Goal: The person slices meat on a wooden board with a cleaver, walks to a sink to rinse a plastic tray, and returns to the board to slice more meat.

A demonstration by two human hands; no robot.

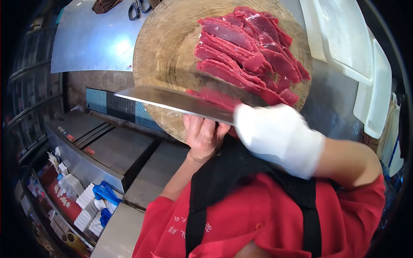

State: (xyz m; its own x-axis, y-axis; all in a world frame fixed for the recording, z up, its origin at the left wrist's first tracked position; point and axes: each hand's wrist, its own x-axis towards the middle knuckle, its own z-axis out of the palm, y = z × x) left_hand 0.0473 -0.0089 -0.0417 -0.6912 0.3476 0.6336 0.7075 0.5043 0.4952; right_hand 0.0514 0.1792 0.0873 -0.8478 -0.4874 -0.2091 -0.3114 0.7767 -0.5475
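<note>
My right hand (275,133), in a white glove, grips a large, wide-bladed knife (172,99). The blade lies across the near part of a round wooden chopping block (167,47), its tip pointing left. My bare left hand (204,135) is just below the blade with its fingers curled. The blade hides the fingertips and whatever they press on. Directly beyond the blade lies a strip of red meat (211,96), blurred near the glove. A pile of thin raw red meat slices (254,51) overlaps on the block's right half.
White plastic trays (344,38) stand to the right of the block. Black-handled scissors (137,9) rest on the metal table (90,43) at the upper left. Steel cabinets (124,159) stand lower left, beside a shelf with white stacks and a blue bag (106,193).
</note>
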